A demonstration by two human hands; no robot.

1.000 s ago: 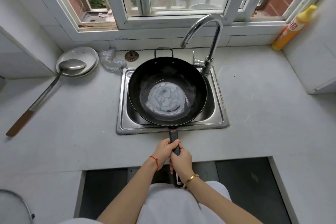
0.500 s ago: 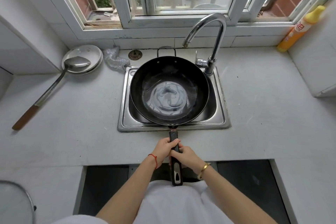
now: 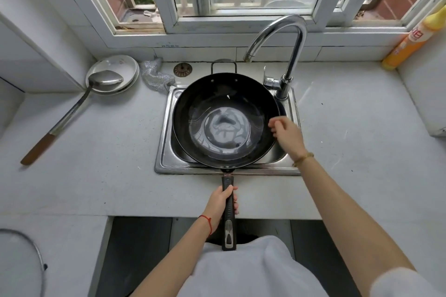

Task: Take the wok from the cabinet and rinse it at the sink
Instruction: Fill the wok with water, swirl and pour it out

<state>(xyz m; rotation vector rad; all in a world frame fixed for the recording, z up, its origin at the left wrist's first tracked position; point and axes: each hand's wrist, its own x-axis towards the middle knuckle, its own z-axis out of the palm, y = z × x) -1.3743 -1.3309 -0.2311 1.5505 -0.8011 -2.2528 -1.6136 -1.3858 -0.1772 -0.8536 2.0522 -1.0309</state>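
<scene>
2 hands at work: left hand [image 3: 220, 202] wrapped tight on handle [image 3: 228, 212] of wok [image 3: 225, 119], right hand [image 3: 287, 134] off it, fingers loose and empty, hovering over wok rim at 3 o'clock. Wok sitting in sink [image 3: 164, 152], filling most of basin, handle sticking out toward 6 o'clock over tabletop [image 3: 101, 152] edge. Shallow pool of water in wok bottom. Tap [image 3: 287, 55] rising at 1 o'clock of wok, spout curving above its far rim, no stream visible. Ladle [image 3: 79, 106] at 9 o'clock, bowl resting in plates [image 3: 125, 67], wooden end lying on tabletop. Scrubber [image 3: 154, 75] just beside sink's far left corner. Yellow bottle [image 3: 410, 43] far off at 2 o'clock.
</scene>
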